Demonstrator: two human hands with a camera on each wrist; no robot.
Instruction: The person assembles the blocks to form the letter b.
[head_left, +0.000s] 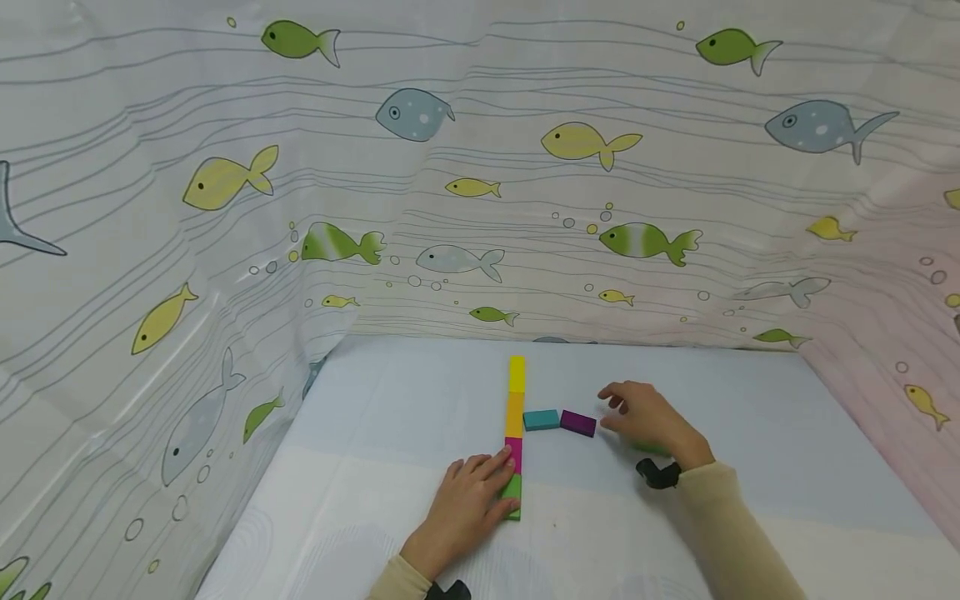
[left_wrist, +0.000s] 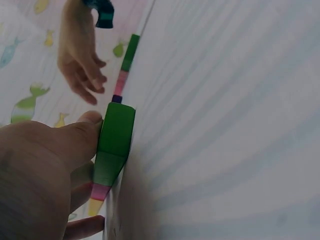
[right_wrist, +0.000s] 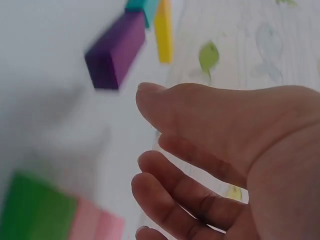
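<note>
Purple block (head_left: 578, 423) lies just beside, perhaps touching, right hand (head_left: 651, 423).

A line of blocks (head_left: 515, 433) runs front to back; two blocks (head_left: 560, 421) lie right of it.

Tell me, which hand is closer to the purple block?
Right. The right hand hovers just beside the purple rectangular block, not touching it. The left hand rests farther away on the green block of the coloured row.
</note>
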